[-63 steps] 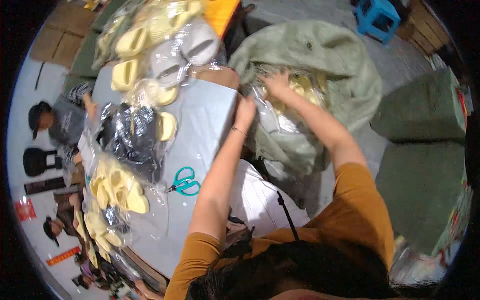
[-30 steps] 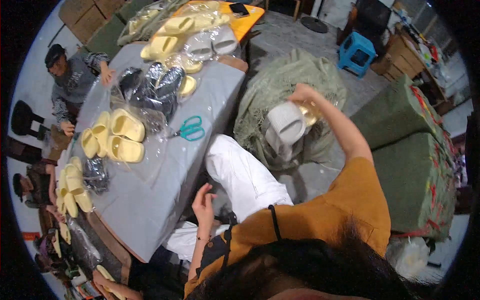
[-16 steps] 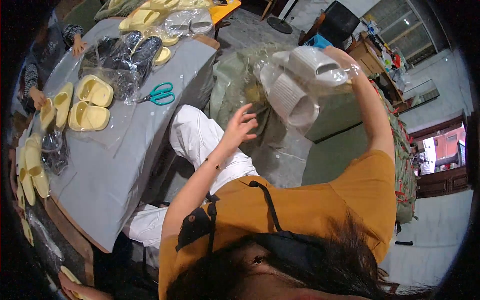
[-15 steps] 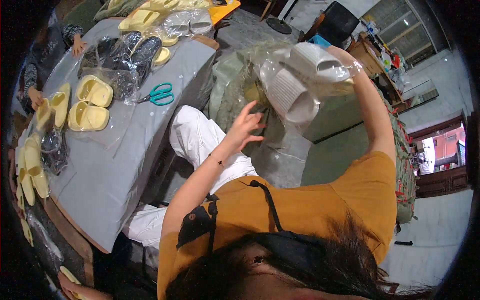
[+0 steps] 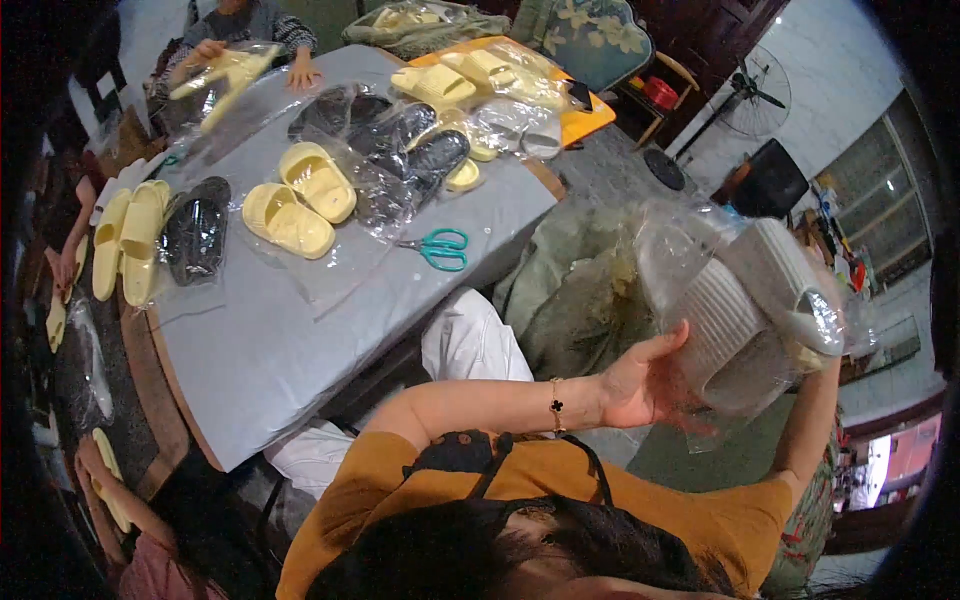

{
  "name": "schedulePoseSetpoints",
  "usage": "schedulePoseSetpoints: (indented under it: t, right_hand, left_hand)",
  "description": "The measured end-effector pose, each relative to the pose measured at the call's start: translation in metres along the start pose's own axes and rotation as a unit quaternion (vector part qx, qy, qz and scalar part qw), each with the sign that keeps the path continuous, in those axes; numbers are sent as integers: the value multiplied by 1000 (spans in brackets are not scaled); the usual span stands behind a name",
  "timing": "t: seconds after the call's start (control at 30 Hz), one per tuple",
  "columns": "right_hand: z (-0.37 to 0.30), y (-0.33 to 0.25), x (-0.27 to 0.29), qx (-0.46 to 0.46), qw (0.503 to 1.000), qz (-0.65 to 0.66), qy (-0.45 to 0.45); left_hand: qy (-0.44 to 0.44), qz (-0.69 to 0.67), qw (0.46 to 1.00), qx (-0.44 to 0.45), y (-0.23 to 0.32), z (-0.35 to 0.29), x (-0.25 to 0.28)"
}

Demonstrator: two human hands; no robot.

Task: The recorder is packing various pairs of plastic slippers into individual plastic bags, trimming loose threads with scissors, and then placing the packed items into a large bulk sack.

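A pair of light grey ribbed slippers (image 5: 722, 315) in a clear plastic bag (image 5: 655, 245) is held up on the right side. My left hand (image 5: 640, 388) is at the lower left edge of the bag, thumb up against the near slipper and fingers curled round its underside, slightly blurred. Behind the far slipper, my right hand (image 5: 824, 268) grips the bagged pair; most of its fingers are hidden. On the grey table, pale yellow slippers (image 5: 300, 200) lie on clear plastic beside teal-handled scissors (image 5: 443, 250).
The grey-covered table (image 5: 270, 350) carries bagged black slippers (image 5: 435, 155) and an orange board (image 5: 590, 120) with bagged yellow and grey slippers. Across it, a person (image 5: 240, 40) holds a bagged yellow pair. At left, other people's hands hold yellow slippers. A green sack (image 5: 570, 250) stands beyond my knee.
The view has swung left. My left hand, spread in the air before, has moved right onto the bagged grey slippers. The person across the table has lifted a bagged yellow pair.
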State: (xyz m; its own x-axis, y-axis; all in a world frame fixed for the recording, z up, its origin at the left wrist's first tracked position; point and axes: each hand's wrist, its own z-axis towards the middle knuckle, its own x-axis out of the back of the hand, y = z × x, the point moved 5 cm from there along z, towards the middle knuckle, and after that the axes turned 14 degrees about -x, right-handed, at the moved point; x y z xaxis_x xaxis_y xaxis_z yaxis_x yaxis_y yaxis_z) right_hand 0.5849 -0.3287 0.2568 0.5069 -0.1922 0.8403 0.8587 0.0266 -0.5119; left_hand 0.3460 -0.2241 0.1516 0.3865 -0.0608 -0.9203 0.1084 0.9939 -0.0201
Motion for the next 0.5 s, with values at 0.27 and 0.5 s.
schedulePoseSetpoints:
  t: [0.27, 0.5]
  right_hand:
    - [210, -15, 79, 160, 975, -151, -18]
    - [437, -144, 36, 257, 926, -277, 18]
  left_hand:
    - [-25, 157, 955, -250, 171, 2, -86]
    - [132, 432, 748, -486, 378, -52, -103]
